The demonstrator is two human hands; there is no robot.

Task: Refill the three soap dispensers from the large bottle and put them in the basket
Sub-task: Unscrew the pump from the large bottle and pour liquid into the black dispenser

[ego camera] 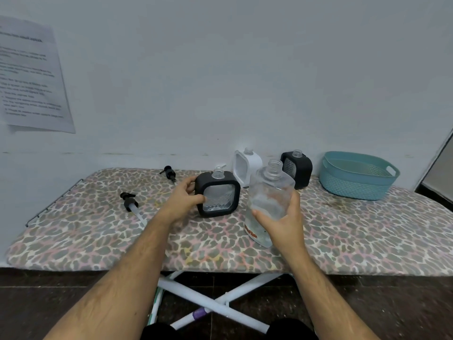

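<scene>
My right hand [284,222] grips the large clear bottle [267,192], uncapped and lifted a little above the board, tilted slightly. My left hand [186,195] holds the left side of a black square dispenser [219,195] with an open neck, standing upright on the board. Behind it stand a white dispenser [246,169] and a second black dispenser [297,168], both with open necks. A teal basket [355,177] sits at the far right of the board with nothing visible inside.
Two black pump heads lie on the leopard-print ironing board [98,231]: one [130,202] at the left middle, one [169,173] near the back edge. A white pump top shows behind the held dispenser. A wall runs along the board's far side.
</scene>
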